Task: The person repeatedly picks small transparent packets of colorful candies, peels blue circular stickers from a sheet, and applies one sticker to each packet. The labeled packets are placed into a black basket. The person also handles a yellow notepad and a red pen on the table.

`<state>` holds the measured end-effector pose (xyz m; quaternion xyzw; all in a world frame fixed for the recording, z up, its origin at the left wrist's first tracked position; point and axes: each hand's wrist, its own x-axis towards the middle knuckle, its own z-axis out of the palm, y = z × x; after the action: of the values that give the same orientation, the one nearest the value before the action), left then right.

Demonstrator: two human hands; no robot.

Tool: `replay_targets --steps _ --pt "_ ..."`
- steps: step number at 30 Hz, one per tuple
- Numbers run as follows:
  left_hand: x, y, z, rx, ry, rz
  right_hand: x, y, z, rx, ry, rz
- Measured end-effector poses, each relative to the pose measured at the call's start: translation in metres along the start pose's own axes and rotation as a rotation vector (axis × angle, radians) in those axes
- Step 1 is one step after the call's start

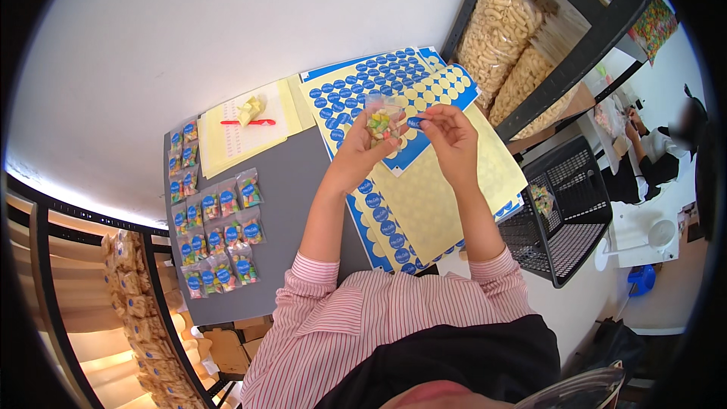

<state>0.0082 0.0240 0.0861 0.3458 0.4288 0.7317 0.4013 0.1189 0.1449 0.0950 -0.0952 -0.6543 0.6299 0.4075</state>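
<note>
Worktop (303, 182), grey, centre frame: bare strip between the labelled bags and the sticker sheets; near edge runs at lower centre.
Left hand (356, 153), closed on a small clear bag of coloured sweets (383, 123), raised above the sticker sheets (424, 182), centre.
Right hand (447, 136), fingertips pinched on a round blue sticker (415, 122), just beside the bag.
Labelled bags (219, 235), rows, left.
Black wire basket (564, 212), right, holds one filled bag.
Shelf sacks of pale puffed snacks (496, 30), upper right.
</note>
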Motion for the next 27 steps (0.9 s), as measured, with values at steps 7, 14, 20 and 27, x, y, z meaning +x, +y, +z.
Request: replay_targets --steps 7,14,20,27 --pt "-0.003 0.006 -0.001 -0.009 -0.045 -0.097 0.003 -0.021 0.011 -0.511 -0.093 -0.253" --pt "-0.004 0.006 -0.003 -0.026 -0.093 -0.093 0.006 -0.021 0.016 -0.574 -0.13 -0.32" --pt "-0.004 0.005 -0.003 -0.042 -0.094 -0.071 0.007 -0.017 0.018 -0.584 -0.096 -0.338" --pt "-0.002 0.004 -0.001 -0.015 -0.076 -0.055 0.007 -0.009 0.021 -0.555 -0.049 -0.319"
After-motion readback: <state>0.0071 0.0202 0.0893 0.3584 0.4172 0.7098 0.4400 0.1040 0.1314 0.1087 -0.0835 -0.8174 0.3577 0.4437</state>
